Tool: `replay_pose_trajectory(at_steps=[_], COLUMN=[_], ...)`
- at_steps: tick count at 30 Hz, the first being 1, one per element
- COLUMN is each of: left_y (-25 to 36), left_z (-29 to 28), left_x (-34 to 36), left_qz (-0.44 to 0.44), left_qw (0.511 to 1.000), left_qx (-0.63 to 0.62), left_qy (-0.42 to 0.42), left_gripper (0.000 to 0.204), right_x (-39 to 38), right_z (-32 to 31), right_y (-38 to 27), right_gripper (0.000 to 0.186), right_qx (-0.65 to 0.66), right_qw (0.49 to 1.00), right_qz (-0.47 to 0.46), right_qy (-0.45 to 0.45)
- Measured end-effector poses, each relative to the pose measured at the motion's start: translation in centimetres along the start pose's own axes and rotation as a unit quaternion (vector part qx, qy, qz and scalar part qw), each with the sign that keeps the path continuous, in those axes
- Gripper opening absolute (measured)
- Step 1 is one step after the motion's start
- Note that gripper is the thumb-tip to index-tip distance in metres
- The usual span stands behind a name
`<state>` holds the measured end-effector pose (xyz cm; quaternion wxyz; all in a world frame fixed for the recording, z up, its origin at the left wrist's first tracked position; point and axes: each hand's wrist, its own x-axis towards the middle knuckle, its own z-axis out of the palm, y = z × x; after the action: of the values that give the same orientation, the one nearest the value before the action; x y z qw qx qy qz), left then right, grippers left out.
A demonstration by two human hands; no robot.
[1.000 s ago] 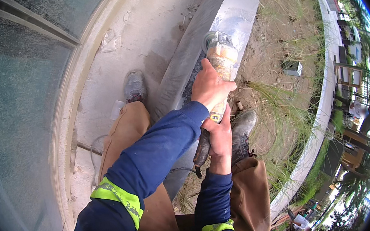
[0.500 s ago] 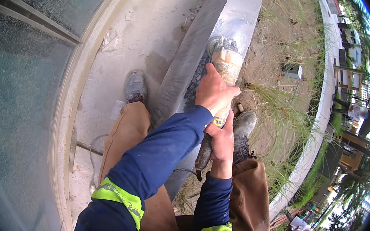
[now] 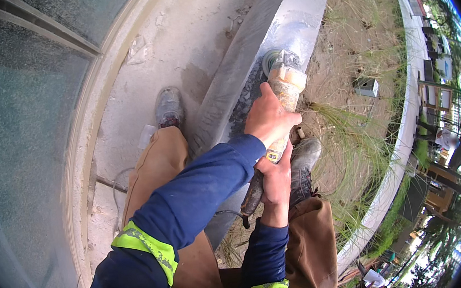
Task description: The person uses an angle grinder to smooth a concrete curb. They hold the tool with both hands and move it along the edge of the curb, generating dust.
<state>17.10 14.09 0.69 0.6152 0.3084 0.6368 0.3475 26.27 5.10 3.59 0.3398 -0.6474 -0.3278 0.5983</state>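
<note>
A worn, dust-caked angle grinder (image 3: 287, 80) with a yellow-orange body lies along a grey ledge. Its round disc (image 3: 271, 59) is at the ledge's top face (image 3: 294, 28), where the surface looks pale and scuffed. My left hand (image 3: 268, 116) wraps round the middle of the grinder's body, thumb side toward the disc. Behind it, my right hand (image 3: 276, 181) grips the rear of the tool beside its dark handle (image 3: 252, 193). The handle's cord trails to the left. Some fingers of both hands are hidden beneath the tool.
My boots straddle the ledge: one (image 3: 168, 108) on the dusty concrete floor (image 3: 173, 42), one (image 3: 304, 164) on dry, grassy soil (image 3: 350, 147). Framed glass (image 3: 24, 127) runs along the left. A grey box (image 3: 366, 87) sits in the soil. A pale curb (image 3: 406, 141) curves along the right; distant people stand beyond.
The grinder's head has shifted slightly right and toward me along the ledge. Both hands keep their hold and move little.
</note>
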Motion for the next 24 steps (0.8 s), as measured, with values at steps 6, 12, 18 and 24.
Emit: replay_pose_trajectory(at_steps=[6,12,18,24], left_y=[-0.7,-0.5,-0.6,-0.5], left_z=[-0.1,0.0,-0.4,-0.5], left_x=[-0.2,-0.7,-0.7,-0.9], left_qz=[0.01,-0.004,0.005,-0.002], left_qw=[0.999,1.0,0.999,1.0], left_qx=[-0.023,-0.009,-0.017,-0.022], left_qy=[0.022,-0.003,0.028,-0.006], left_gripper=[0.071,0.072,0.071,0.071], right_x=[-0.2,-0.9,-0.3,-1.1], right_z=[-0.3,0.2,-0.6,0.2], right_y=[-0.3,-0.2,0.5,0.5], right_gripper=[0.091,0.09,0.085,0.086], right_qx=[-0.023,-0.006,-0.031,-0.017], right_qw=[0.999,1.0,0.999,1.0], right_qz=[0.029,0.023,0.014,0.009], right_qy=[-0.016,0.008,-0.032,0.007])
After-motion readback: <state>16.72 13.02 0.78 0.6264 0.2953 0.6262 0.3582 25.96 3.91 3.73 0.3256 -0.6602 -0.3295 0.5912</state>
